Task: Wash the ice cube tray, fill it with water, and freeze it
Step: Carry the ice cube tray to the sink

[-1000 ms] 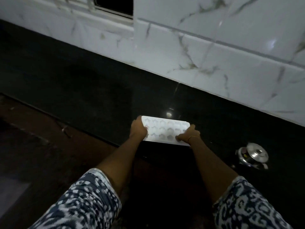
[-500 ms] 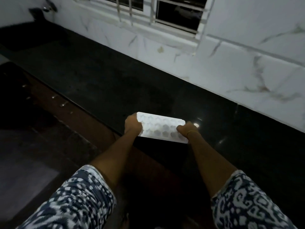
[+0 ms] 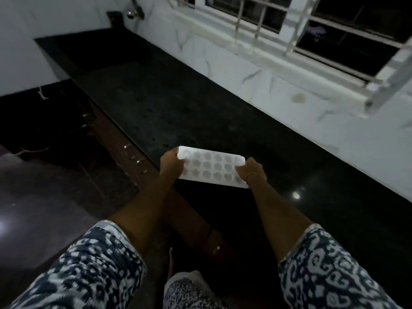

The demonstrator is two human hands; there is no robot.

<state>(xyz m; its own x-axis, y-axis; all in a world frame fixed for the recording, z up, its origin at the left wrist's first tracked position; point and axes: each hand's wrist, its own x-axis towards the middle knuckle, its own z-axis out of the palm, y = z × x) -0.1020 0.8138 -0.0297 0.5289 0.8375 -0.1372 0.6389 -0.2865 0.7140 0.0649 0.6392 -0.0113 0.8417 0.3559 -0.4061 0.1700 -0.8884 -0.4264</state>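
Note:
A white ice cube tray (image 3: 211,167) with several round pockets is held level in the air, over the front edge of the black countertop (image 3: 200,112). My left hand (image 3: 170,165) grips its left end and my right hand (image 3: 253,171) grips its right end, thumbs on top. The room is dim, so I cannot tell whether the pockets hold anything. A dark sink (image 3: 89,52) lies at the far left end of the counter, with a tap (image 3: 133,12) on the wall above it.
White marbled wall tiles (image 3: 256,76) run behind the counter, under a barred window (image 3: 301,21). Dark cabinet fronts with small metal handles (image 3: 133,156) stand below the counter edge. Dark floor (image 3: 44,186) lies to the left.
The view has swung left along the counter, bringing the sink, tap and window into sight while a metal lid at the right dropped out. Both hands keep the tray, carried leftward.

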